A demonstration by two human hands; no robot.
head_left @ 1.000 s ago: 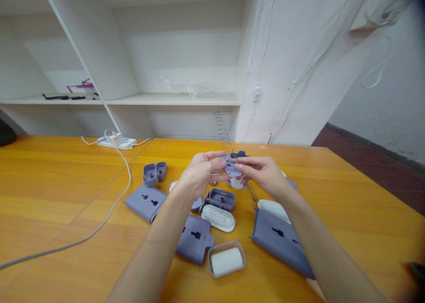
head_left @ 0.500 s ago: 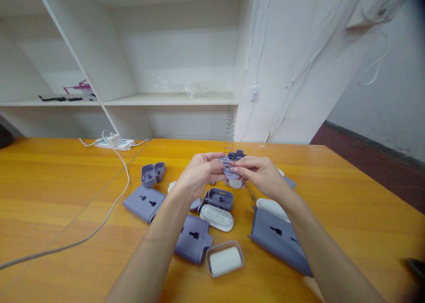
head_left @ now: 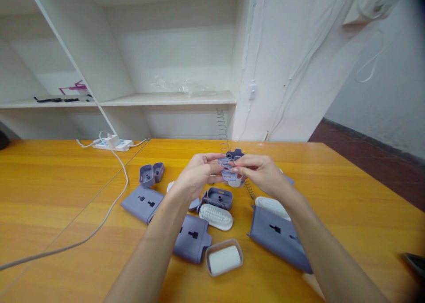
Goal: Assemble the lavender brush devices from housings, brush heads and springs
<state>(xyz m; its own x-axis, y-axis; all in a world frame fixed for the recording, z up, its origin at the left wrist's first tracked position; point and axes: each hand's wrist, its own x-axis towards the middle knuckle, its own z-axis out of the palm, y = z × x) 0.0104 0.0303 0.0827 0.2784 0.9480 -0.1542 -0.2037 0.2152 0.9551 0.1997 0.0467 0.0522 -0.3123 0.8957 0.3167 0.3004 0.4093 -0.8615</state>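
My left hand and my right hand are raised together over the orange table. Both pinch one small purple plastic part between fingertips. A thin wire spring stands up from that part. Below the hands lie a purple cup-shaped piece, a white brush head and a small white piece.
Purple flat housings lie at left, centre and right. A clear tray with a white block sits near me. A double purple cup, a white cable and power strip are at left; white shelves behind.
Both hands stay pinched on the purple part with small finger shifts. The wire spring sways from side to side. The view has drifted slightly.
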